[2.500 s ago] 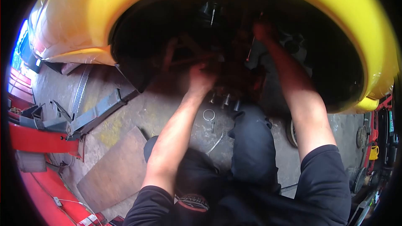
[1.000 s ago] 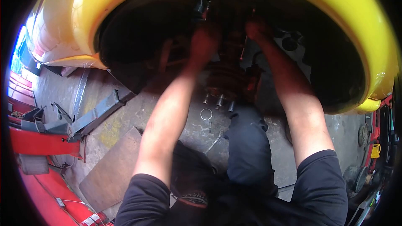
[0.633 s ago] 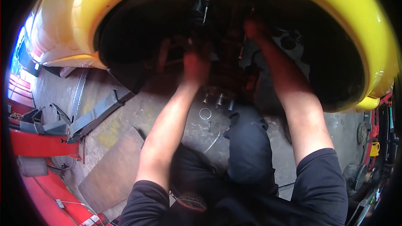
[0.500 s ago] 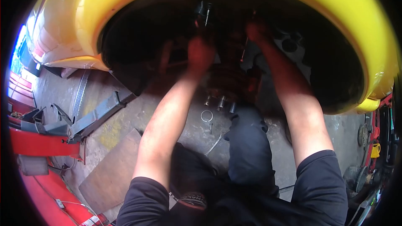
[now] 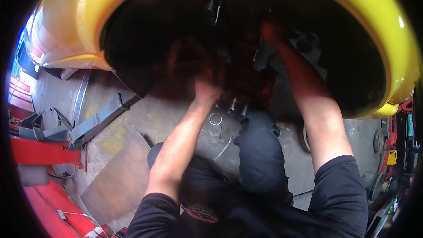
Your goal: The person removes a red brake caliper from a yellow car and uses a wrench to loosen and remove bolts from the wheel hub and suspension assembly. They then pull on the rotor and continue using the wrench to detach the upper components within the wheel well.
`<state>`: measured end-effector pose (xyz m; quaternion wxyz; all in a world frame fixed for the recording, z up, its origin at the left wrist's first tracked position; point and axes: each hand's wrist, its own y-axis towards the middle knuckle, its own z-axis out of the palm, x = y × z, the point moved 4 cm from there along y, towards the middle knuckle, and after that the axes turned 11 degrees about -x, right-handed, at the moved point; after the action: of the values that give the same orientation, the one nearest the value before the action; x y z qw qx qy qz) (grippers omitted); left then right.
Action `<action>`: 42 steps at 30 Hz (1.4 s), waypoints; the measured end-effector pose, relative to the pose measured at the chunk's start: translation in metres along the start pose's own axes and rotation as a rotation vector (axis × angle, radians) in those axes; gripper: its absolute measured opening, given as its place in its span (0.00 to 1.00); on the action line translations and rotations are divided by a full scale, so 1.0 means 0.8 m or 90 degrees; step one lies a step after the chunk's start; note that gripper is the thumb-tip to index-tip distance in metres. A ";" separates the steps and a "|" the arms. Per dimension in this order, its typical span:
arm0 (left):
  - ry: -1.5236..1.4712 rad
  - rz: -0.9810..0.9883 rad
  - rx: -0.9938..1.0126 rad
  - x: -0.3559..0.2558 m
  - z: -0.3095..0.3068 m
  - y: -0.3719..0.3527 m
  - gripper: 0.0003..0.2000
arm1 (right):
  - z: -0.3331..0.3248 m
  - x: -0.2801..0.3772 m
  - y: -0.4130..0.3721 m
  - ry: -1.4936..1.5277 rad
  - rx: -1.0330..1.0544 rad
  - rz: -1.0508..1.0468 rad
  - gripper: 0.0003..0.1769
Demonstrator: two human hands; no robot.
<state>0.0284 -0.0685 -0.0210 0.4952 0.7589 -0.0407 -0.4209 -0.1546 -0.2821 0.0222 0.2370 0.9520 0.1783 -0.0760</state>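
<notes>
Under the yellow wheel arch (image 5: 83,13), my right hand (image 5: 274,31) is closed around a thin shiny rod (image 5: 256,53) that shows above and below the fingers. A pale metal plate with round holes (image 5: 308,57) lies just right of that hand. My left hand (image 5: 209,83) is lower, beside the reddish-lit hub (image 5: 244,81) with its protruding wheel studs (image 5: 232,105). Shadow and blur hide its fingers, and I cannot tell whether it holds anything. Higher up in the dark, a cylindrical part (image 5: 214,8) has a bright strip along it.
On the concrete floor lie a metal ring (image 5: 215,119), a bolt (image 5: 220,132) and a slim metal tool (image 5: 225,147). A grey lift arm (image 5: 99,119) extends from the left, near a flat brown board (image 5: 116,180). Red equipment (image 5: 44,150) stands at the left edge.
My left hand has moved down from beside the upper cylindrical part to the hub. My right hand stays in nearly the same place with the rod.
</notes>
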 end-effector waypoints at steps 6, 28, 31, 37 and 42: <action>0.234 0.066 0.107 0.028 0.048 0.075 0.10 | 0.015 0.008 0.016 -0.046 -0.030 -0.070 0.17; 0.307 0.260 0.139 0.015 0.092 0.101 0.08 | -0.142 0.057 -0.112 0.717 -0.669 0.275 0.17; 0.332 0.248 0.060 0.008 0.087 0.099 0.10 | -0.135 0.071 -0.151 1.160 -0.495 0.279 0.19; 0.159 -0.014 0.142 -0.009 0.067 0.098 0.11 | -0.092 0.048 -0.134 1.040 -0.571 0.368 0.19; 0.032 0.032 -0.007 0.000 0.034 0.040 0.12 | -0.013 -0.015 -0.054 0.363 -0.668 0.366 0.16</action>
<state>0.0212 -0.1043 0.0001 0.5107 0.7654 -0.0452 -0.3889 -0.1817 -0.2448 0.0160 0.6239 0.7026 -0.0140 0.3420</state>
